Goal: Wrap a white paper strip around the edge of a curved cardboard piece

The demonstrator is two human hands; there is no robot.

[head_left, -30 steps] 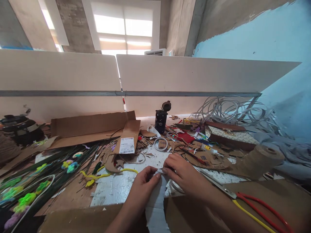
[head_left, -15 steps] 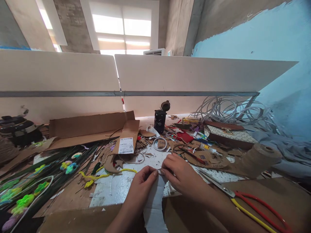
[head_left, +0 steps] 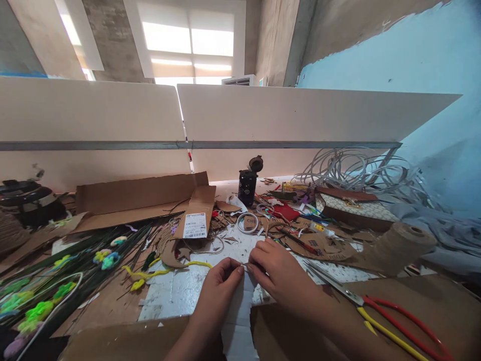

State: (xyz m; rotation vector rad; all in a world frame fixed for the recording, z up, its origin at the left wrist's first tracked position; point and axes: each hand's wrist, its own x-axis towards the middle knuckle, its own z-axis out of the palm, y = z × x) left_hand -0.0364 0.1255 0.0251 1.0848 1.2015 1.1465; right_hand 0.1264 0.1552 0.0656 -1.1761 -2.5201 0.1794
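A long whitish strip [head_left: 240, 311], which looks like card or paper, runs from the bottom edge up to my fingers. My left hand [head_left: 221, 283] pinches its far end between thumb and curled fingers. Close beside it, my right hand [head_left: 276, 268] is closed in a pinch on the same end, the fingertips of both hands nearly touching. The very tip of the strip is mostly hidden by my fingers. Scissors [head_left: 356, 301] with one red and one yellow handle lie by my right forearm, blades slightly apart.
A cardboard box piece [head_left: 195, 215] with a label stands behind my left hand. Further back are a black bottle [head_left: 247, 188] with its lid up, a white ring [head_left: 247, 223], a patterned bag [head_left: 353, 208] and a burlap roll [head_left: 402, 245]. Fuzzy flowers [head_left: 37, 316] lie left.
My right hand has shifted very slightly left, closer to the left fingertips. Otherwise the hands, the strip and the things on the table look nearly the same.
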